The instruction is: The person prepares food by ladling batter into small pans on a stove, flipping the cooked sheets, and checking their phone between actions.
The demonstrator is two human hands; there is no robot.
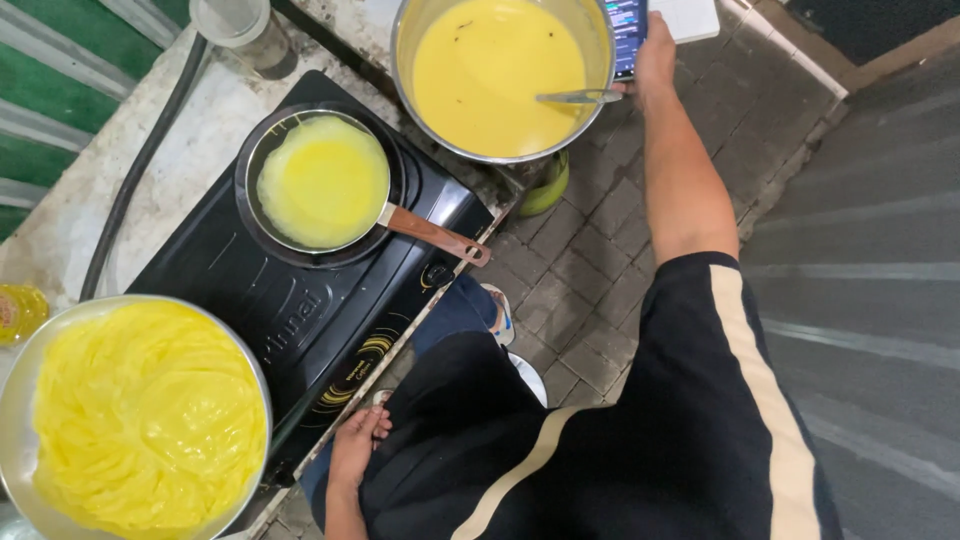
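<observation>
A small dark frying pan [262, 150] with a brown handle sits on a black induction cooktop [270, 290]; a thin yellow crepe [322, 182] lies in it. My right hand [654, 52] is stretched out past a large steel pot [402, 70] of yellow batter and holds a phone [626, 30] with a lit screen. A ladle handle [578, 97] rests in the batter. My left hand [358, 440] rests on my knee below the cooktop's front edge, fingers loosely curled, holding nothing.
A steel bowl [12, 400] piled with folded yellow crepes stands at lower left. An oil bottle [18, 312] is at the left edge. A black hose [140, 160] runs along the concrete ledge. A lidded jar [240, 28] stands at the top. Paving bricks [590, 260] lie below.
</observation>
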